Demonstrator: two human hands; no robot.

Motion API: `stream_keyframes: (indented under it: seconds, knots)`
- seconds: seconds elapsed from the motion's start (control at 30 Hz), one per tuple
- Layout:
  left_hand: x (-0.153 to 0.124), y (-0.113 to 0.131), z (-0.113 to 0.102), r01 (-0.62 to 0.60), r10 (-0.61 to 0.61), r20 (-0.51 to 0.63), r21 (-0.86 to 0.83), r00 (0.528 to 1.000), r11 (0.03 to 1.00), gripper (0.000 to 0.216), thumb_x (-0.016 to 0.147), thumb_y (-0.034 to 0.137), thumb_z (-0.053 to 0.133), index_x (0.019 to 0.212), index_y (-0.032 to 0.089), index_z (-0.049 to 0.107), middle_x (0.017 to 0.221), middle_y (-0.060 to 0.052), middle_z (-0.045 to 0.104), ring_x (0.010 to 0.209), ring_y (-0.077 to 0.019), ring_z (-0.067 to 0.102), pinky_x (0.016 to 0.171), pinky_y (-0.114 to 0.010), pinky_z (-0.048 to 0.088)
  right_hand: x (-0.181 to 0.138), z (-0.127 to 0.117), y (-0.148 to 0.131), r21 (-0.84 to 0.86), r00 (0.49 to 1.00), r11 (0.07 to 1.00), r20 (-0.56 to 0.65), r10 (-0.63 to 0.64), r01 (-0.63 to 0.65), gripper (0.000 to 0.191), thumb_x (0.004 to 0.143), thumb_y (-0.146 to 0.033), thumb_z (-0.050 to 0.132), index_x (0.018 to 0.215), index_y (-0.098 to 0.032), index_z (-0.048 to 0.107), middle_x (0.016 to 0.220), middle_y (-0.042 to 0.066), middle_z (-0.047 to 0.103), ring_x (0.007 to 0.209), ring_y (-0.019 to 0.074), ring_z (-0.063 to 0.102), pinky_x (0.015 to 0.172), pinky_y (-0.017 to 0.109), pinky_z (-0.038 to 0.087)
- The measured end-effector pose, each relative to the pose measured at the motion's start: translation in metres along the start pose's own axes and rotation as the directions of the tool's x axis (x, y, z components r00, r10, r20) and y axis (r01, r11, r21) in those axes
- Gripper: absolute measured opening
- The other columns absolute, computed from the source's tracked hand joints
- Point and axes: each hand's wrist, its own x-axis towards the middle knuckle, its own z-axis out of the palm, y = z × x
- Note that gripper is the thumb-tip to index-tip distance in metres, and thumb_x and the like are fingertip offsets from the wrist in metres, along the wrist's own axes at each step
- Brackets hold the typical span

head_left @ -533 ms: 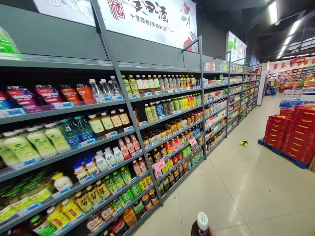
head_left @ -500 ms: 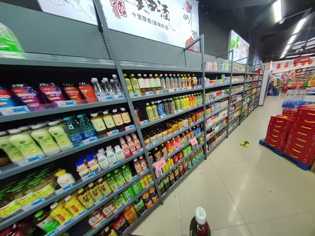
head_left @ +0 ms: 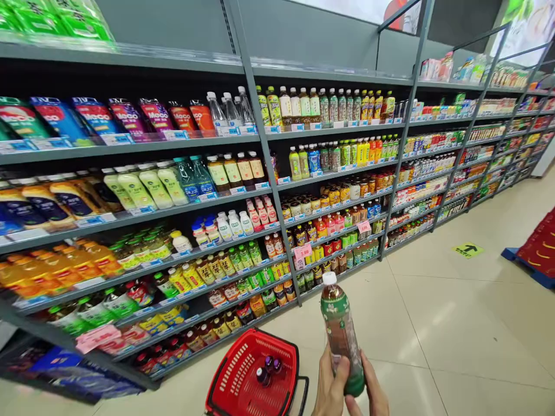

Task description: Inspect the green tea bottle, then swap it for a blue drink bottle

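Note:
A plastic drink bottle (head_left: 340, 329) with a white cap, dark reddish-brown liquid and a green label stands tilted in front of me, low and right of centre. My left hand (head_left: 327, 384) grips its lower left side, thumb across the front. Round the lower right side, near the base, curls my right hand (head_left: 373, 388); part of its fingers is hidden behind the bottle. Left of my hands sits a red shopping basket (head_left: 225, 370) with a black handle. Inside it lie several small bottles with dark purple caps (head_left: 273, 364).
Long grey shelves (head_left: 255, 136) full of bottled drinks run along the left and into the distance. Stacked red cartons (head_left: 541, 248) rest on a blue pallet (head_left: 526, 268) at the right. A yellow-green arrow sticker (head_left: 468, 249) marks the tiled floor (head_left: 416, 335).
My view has turned left and down, bringing the basket and both hands into sight. The bottle, before only showing its top at the lower edge, now stands higher in view.

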Motion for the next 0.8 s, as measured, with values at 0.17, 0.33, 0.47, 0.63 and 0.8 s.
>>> stream_keyframes:
  seconds: [0.17,0.33,0.47,0.63,0.8]
  knots:
    - [-0.005,0.054,-0.017,-0.162,0.170,0.034,-0.177,0.985,0.971,0.075,0.088,0.072,0.043,0.131,0.012,0.058,0.124,-0.012,0.065,0.119,-0.0158,0.059,0.110,-0.026,0.050,0.006,-0.008,-0.009,-0.241,0.968,0.944,-0.049,-0.246,0.227,0.055,0.095,-0.034,0.061,0.146,-0.014,0.052,0.143,0.011,0.057,0.128,0.0213,0.064,0.108,0.033,0.059]
    - [-0.009,0.066,-0.018,-0.226,0.254,0.076,-0.260,0.964,0.939,0.068,0.090,0.065,0.049,0.126,0.009,0.058,0.116,-0.009,0.066,0.100,-0.0096,0.058,0.098,-0.021,0.049,0.014,-0.020,-0.035,-0.369,0.920,0.869,-0.080,-0.384,0.331,0.059,0.096,-0.029,0.062,0.150,-0.009,0.048,0.137,0.016,0.061,0.119,0.0183,0.069,0.099,0.028,0.062]
    - [-0.010,0.052,-0.010,-0.194,0.224,0.086,-0.268,0.971,0.944,0.067,0.090,0.067,0.048,0.127,0.012,0.058,0.125,-0.010,0.063,0.112,-0.0132,0.058,0.107,-0.026,0.046,0.013,-0.024,-0.039,-0.358,0.902,0.860,-0.095,-0.421,0.364,0.062,0.096,-0.028,0.062,0.154,-0.012,0.046,0.137,0.016,0.060,0.122,0.0182,0.067,0.098,0.027,0.063]
    - [-0.009,0.049,-0.006,-0.217,0.256,0.088,-0.318,0.963,0.923,0.067,0.090,0.065,0.049,0.131,0.013,0.055,0.126,-0.010,0.063,0.108,-0.0126,0.060,0.101,-0.026,0.048,0.013,-0.026,-0.038,-0.352,0.905,0.864,-0.091,-0.415,0.360,0.067,0.097,-0.029,0.062,0.159,-0.019,0.040,0.139,0.013,0.059,0.122,0.0170,0.067,0.098,0.028,0.062]
    - [-0.011,0.052,-0.006,-0.243,0.272,0.055,-0.303,0.961,0.921,0.061,0.091,0.064,0.049,0.121,0.013,0.058,0.113,-0.007,0.065,0.101,-0.0095,0.060,0.096,-0.023,0.050,0.013,-0.026,-0.040,-0.339,0.904,0.866,-0.088,-0.419,0.369,0.069,0.096,-0.029,0.063,0.161,-0.022,0.038,0.142,0.011,0.058,0.124,0.0157,0.065,0.101,0.026,0.061]
